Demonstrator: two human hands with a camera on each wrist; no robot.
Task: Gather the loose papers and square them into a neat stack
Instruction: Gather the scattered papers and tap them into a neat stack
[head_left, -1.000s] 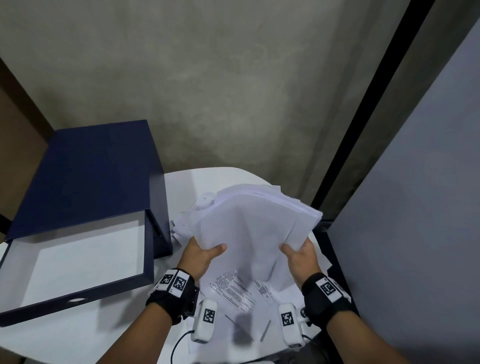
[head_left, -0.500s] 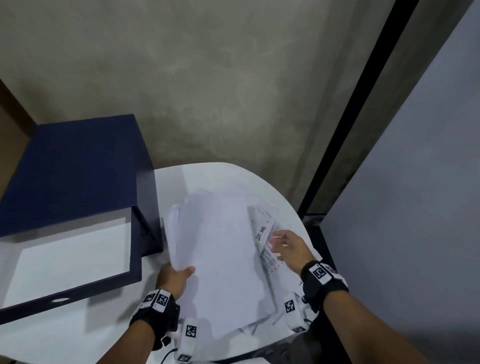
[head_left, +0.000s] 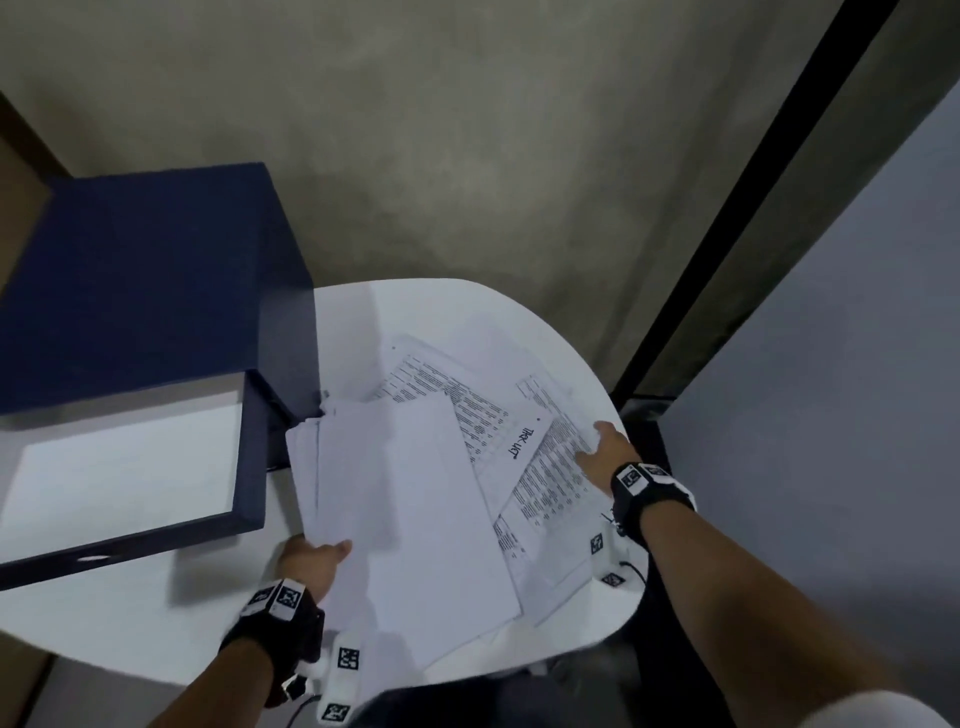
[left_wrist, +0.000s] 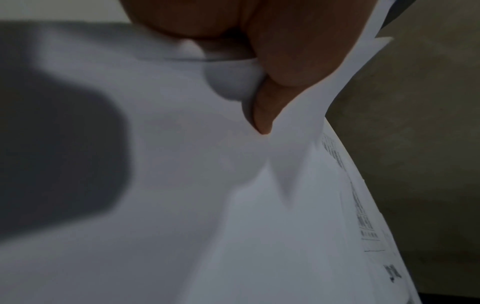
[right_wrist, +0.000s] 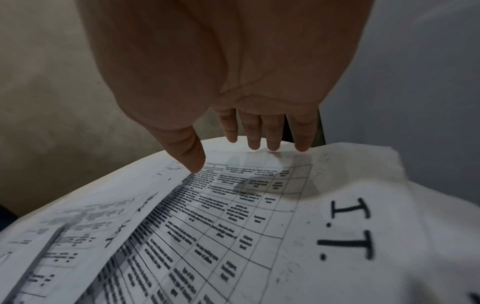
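My left hand (head_left: 311, 564) grips the near left corner of a bundle of blank white sheets (head_left: 410, 509), thumb on top; the left wrist view shows the thumb (left_wrist: 262, 115) pinching the paper (left_wrist: 207, 205). Loose printed sheets (head_left: 545, 467) lie fanned on the white table (head_left: 130, 613) to the right of the bundle. My right hand (head_left: 605, 452) lies open on a printed table sheet (right_wrist: 207, 216), with the straight fingertips (right_wrist: 272, 146) touching its far edge near the table's rim.
A dark blue box file (head_left: 145, 291) lies open at the left, its white inside (head_left: 119, 473) facing up. The table's rounded edge (head_left: 587, 353) runs close behind the papers. A concrete floor and a grey partition (head_left: 831, 415) lie beyond on the right.
The bundle has come down from both hands to lie low over the table in my left hand alone. My right hand let go and moved right onto the printed sheets.
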